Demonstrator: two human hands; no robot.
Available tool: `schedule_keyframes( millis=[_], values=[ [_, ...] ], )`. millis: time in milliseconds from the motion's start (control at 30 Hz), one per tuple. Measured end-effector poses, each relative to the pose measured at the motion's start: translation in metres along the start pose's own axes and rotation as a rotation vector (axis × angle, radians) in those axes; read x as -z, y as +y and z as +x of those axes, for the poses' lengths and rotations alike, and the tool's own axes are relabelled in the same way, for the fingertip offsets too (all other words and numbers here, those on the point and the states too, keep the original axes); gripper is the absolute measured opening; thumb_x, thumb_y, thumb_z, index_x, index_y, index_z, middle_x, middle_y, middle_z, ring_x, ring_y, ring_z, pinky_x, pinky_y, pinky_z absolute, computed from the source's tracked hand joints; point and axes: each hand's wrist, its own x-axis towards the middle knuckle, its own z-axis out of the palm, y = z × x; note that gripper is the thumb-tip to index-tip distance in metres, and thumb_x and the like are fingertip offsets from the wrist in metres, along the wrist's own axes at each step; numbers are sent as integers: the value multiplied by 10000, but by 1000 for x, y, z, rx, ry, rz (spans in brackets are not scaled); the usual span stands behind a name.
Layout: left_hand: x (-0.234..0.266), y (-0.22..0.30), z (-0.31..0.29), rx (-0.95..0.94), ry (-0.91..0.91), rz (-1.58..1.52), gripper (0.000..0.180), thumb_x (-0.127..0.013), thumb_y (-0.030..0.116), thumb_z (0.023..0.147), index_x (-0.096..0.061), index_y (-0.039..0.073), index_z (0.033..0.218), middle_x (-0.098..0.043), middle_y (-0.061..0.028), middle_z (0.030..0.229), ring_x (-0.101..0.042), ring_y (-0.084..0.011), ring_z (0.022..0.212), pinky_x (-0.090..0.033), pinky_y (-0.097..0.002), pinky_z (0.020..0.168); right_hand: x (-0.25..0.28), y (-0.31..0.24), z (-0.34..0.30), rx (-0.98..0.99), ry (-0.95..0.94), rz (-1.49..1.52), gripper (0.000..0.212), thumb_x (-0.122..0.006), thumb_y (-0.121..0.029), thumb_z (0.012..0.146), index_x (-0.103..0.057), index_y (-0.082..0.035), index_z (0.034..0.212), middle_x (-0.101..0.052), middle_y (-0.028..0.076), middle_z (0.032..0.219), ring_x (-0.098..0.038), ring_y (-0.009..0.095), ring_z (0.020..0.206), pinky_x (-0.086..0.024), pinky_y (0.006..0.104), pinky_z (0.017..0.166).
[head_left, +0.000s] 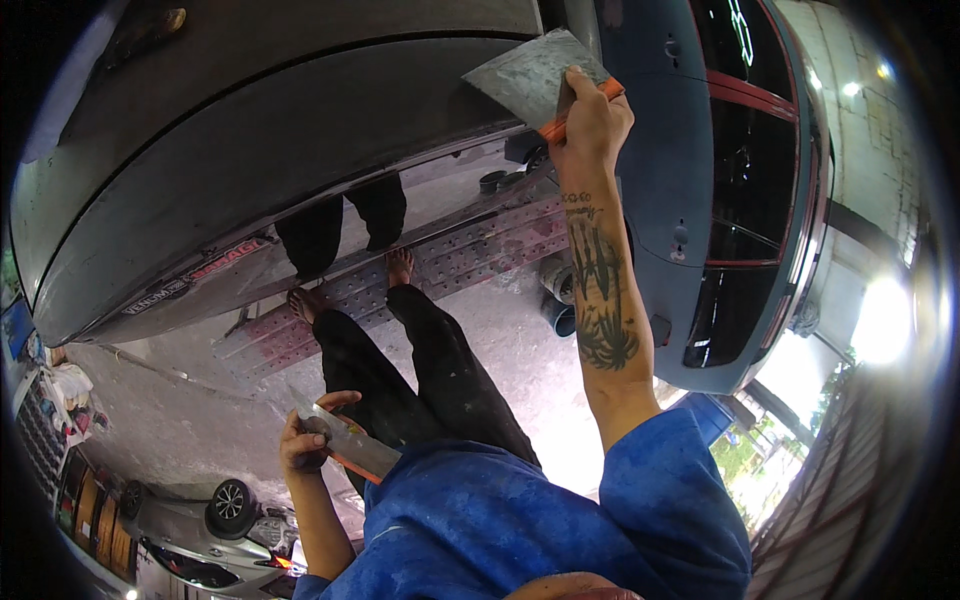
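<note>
My right hand, at the end of a stretched-out arm, is closed around the orange edge of a wide metal putty spreader. Its thumb lies on the flat blade, which overlaps the lower border of a dark grey vehicle panel in view; I cannot tell whether blade and panel touch. Close to my waist, my left hand grips a second metal putty spreader with an orange strip along one edge. The left fingers are partly hidden behind that blade.
My bare feet stand on a perforated metal plank. To the right is a blue-grey car with red window frames. Dark round containers sit by the plank. A silver car and a cluttered rack appear at lower left.
</note>
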Motion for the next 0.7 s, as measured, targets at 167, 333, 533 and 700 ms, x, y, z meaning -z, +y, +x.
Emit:
schedule_keyframes(
  millis=[167,333,533,700],
  values=[
    [0,0,2,15,-2,28,714,-722,163,592,-499,-211,1157,-501,-368,1237,-673,-418,850,-554,-480,774,-2,2,-4,-11,-48,46,152,-636,-48,845,-539,17,941,-594,107,876,-600,173,715,-514,334,576],
    [2,1,0,6,23,36,674,-718,151,589,-515,-164,1149,-495,-370,1237,-667,-439,825,-560,-506,733,-7,4,-7,66,-39,83,131,-647,-53,834,-556,9,905,-599,99,850,-598,172,736,-510,331,603],
    [1,0,-1,-8,27,26,642,-712,143,588,-527,-112,1148,-491,-374,1234,-663,-455,797,-564,-520,694,-9,2,-15,-4,9,36,156,-637,-48,838,-545,13,949,-593,113,893,-602,178,752,-525,340,617],
    [-1,2,-1,15,39,37,717,-717,166,591,-499,-213,1159,-498,-367,1244,-674,-412,849,-553,-496,769,-13,1,-22,-54,19,36,165,-632,-41,840,-558,18,975,-600,116,911,-605,181,759,-521,339,630]
  ],
)
